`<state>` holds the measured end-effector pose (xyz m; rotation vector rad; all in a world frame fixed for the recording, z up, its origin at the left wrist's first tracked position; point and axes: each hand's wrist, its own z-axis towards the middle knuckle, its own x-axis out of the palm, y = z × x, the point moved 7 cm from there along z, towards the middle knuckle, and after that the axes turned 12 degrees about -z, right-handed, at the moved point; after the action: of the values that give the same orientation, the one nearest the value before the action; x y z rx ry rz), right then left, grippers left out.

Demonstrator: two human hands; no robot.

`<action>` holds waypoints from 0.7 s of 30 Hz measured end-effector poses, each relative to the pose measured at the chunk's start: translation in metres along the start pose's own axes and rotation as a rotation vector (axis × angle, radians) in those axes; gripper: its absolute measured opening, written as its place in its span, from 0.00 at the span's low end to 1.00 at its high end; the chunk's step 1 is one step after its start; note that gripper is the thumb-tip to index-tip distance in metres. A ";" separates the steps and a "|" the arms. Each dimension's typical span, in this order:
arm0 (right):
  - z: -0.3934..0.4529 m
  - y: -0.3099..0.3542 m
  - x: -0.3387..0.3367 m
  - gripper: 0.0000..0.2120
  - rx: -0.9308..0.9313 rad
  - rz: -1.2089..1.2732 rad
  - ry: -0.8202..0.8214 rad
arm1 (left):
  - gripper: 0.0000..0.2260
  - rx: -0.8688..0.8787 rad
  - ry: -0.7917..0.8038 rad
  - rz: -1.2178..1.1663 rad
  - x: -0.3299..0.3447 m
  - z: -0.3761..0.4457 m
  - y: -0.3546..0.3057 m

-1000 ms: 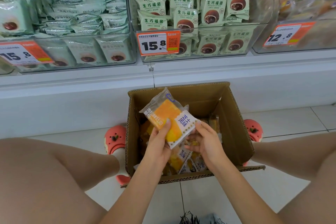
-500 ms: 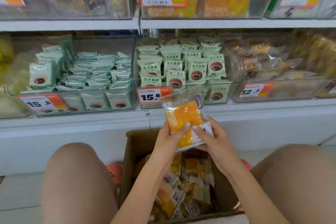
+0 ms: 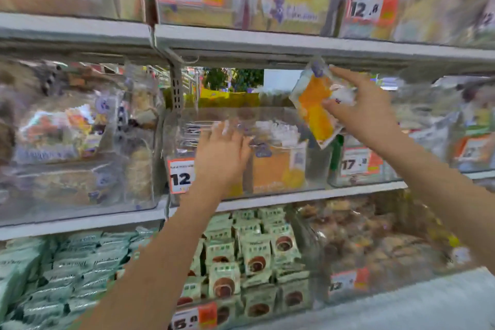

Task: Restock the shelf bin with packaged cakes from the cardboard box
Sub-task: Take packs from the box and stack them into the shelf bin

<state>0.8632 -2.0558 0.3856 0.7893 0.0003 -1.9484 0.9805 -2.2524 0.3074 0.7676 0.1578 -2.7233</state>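
A person's two bare forearms reach up from the foreground toward a middle shelf, in a view badly smeared by motion. The left hand (image 3: 222,153), fingers straight and holding nothing, is raised against the front wall of a clear shelf bin (image 3: 316,169) that carries a "12" price tag (image 3: 180,175); whether it touches the plastic cannot be told. The right hand (image 3: 367,112) pinches a packaged cake (image 3: 314,104), an orange-yellow slice in a clear wrapper, held up near the bin's right upper edge, just under the shelf board above. The pack's long axis runs steeply, top end tipped up and left toward the board, lower end down and right. The step in hand looks like delivery; next, the pack likely needs carrying leftward over the rim and lowering inside. The cardboard box is out of view.
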 end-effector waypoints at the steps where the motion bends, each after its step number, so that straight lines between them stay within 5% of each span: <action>1: 0.015 0.005 0.008 0.25 -0.037 -0.093 0.000 | 0.18 -0.018 0.014 0.075 0.007 -0.002 0.003; 9: 0.052 0.021 0.068 0.17 0.000 -0.553 0.443 | 0.20 0.047 -0.160 0.124 0.011 -0.004 0.003; 17: 0.064 0.008 0.086 0.18 0.124 -0.326 0.411 | 0.20 0.055 -0.163 0.093 0.014 -0.005 0.003; 21: 0.049 -0.003 0.104 0.21 0.247 -0.275 0.606 | 0.20 0.061 -0.187 0.101 0.012 -0.005 0.003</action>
<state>0.8044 -2.1534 0.3686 1.5906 0.2474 -1.9063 0.9740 -2.2572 0.2965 0.5175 -0.0053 -2.6953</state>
